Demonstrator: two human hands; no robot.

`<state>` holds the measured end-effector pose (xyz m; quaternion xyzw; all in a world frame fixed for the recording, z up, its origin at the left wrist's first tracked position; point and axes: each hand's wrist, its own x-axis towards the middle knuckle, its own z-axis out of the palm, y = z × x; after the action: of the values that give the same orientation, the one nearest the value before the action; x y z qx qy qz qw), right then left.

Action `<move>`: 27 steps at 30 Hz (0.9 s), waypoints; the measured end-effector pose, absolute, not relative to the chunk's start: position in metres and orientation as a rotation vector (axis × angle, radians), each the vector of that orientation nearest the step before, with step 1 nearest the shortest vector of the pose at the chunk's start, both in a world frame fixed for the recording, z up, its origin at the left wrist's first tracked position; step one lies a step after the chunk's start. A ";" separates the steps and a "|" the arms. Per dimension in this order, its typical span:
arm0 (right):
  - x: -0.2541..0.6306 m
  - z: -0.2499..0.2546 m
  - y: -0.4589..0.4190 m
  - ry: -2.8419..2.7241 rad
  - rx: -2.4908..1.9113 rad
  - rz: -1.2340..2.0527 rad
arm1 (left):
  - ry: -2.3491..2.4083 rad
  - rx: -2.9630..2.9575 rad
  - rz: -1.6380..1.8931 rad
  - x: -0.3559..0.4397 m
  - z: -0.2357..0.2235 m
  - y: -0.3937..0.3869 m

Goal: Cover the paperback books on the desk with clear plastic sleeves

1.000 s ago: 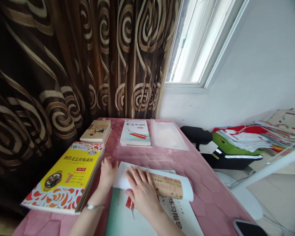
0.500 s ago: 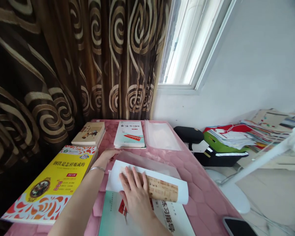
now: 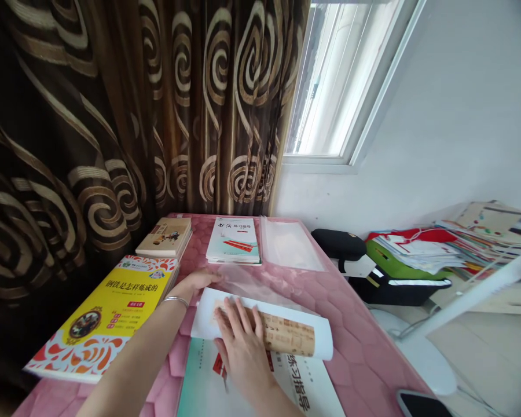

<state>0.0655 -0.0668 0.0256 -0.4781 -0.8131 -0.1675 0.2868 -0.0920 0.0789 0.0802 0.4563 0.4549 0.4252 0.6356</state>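
Note:
A calligraphy workbook (image 3: 306,379) lies on the pink padded table cover, its cover flap (image 3: 323,339) folded back with a white and tan printed side up. My right hand (image 3: 242,341) lies flat on this flap, fingers stretched out and pressing it down. Beyond the flap a clear plastic book cover (image 3: 260,284) spreads over the table. At its far left corner, my left hand (image 3: 203,279) has its fingers closed on the plastic edge; the fingertips are partly hidden. A bracelet circles the left wrist.
To the left lie a thick yellow book (image 3: 125,295) and a small tan book stack (image 3: 167,236). Behind are more workbooks (image 3: 233,237) and a stack of clear covers (image 3: 290,243). A phone (image 3: 421,403) rests at the right edge, near a white lamp (image 3: 473,301).
My left hand has raised the corner of the plastic cover slightly. My right hand stays on the folded flap. The camera view has shifted a little to the left.

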 end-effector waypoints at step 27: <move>0.065 0.031 -0.071 -2.286 -1.332 -0.421 | 0.927 0.682 1.345 -0.099 0.042 -0.001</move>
<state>0.0654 -0.0709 0.0309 -0.4839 -0.8306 -0.1531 0.2292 -0.0991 -0.0013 0.0419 0.2982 0.4054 0.5882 0.6331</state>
